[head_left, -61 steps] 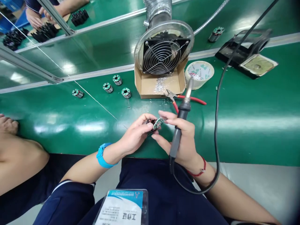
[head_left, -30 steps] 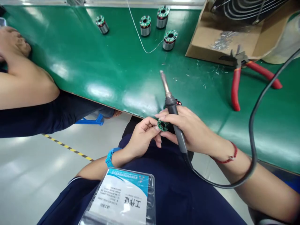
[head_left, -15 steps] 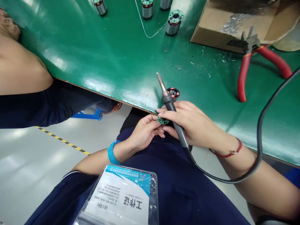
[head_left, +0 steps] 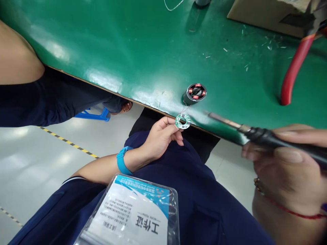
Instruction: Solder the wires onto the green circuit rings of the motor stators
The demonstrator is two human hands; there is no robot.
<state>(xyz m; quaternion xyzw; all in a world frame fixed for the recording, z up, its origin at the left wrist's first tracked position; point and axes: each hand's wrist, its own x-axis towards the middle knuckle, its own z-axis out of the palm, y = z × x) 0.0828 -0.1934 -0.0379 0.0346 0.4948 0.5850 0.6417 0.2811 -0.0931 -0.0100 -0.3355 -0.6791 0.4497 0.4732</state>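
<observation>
My left hand pinches a small ring-shaped green circuit board by its left edge, just off the table edge. Thin wires run from the board up to a motor stator, a dark cylinder with copper windings, standing on the green table. Closed around the handle of a soldering iron, my right hand is off to the right, blurred by motion. The iron's tip points left toward the stator and board, apart from both.
Red-handled cutters lie at the right, beside a cardboard box. Wire clippings are scattered on the green table. Another metal cylinder and a loop of solder wire show at the top. A co-worker's arm rests at the left.
My right hand has moved away to the right with the soldering iron, which swung from pointing up to pointing left. The circuit board now faces up in my left hand. The view has shifted.
</observation>
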